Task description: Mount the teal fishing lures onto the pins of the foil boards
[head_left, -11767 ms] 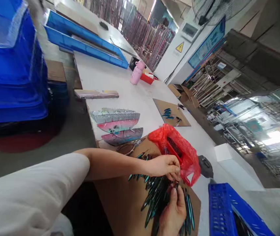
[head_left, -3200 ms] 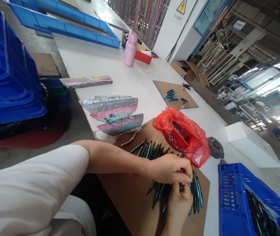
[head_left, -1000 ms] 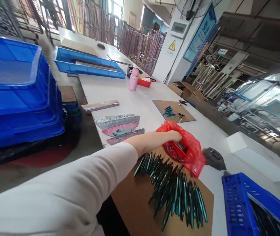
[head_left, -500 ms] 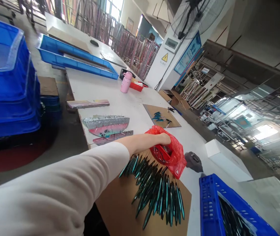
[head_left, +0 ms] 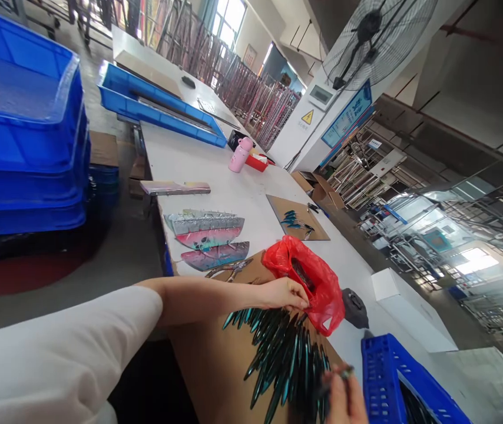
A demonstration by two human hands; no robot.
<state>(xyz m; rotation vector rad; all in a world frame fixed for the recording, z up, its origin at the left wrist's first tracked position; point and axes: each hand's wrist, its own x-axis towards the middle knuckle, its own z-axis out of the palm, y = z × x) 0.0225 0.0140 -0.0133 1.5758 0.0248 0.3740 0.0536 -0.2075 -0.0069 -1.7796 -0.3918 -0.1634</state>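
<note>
My left hand [head_left: 287, 293] is closed in a pinch at the near rim of a red plastic bag [head_left: 328, 282]; what sits between its fingertips is hidden. The bag stands open, with something dark inside. Slim dark-teal fishing lures [head_left: 278, 347] lie in dense rows on a brown board [head_left: 202, 365], below my left forearm. At the bottom, my right hand [head_left: 344, 397] is partly in view and blurred, its fingers closed round a small, dark, shiny piece too smeared to name. It is at the right end of the lure rows.
Pliers [head_left: 234, 268] and painted fish-shaped pieces [head_left: 209, 235] lie left of the bag. Beyond are a smaller board [head_left: 298, 221] with several lures and a pink bottle [head_left: 240, 154]. A blue crate [head_left: 377, 377] stands right; stacked blue bins [head_left: 26, 153] stand left.
My left hand has come out of the bag to its near rim. My right hand has entered at the bottom with a small piece. The whole view has shifted slightly.
</note>
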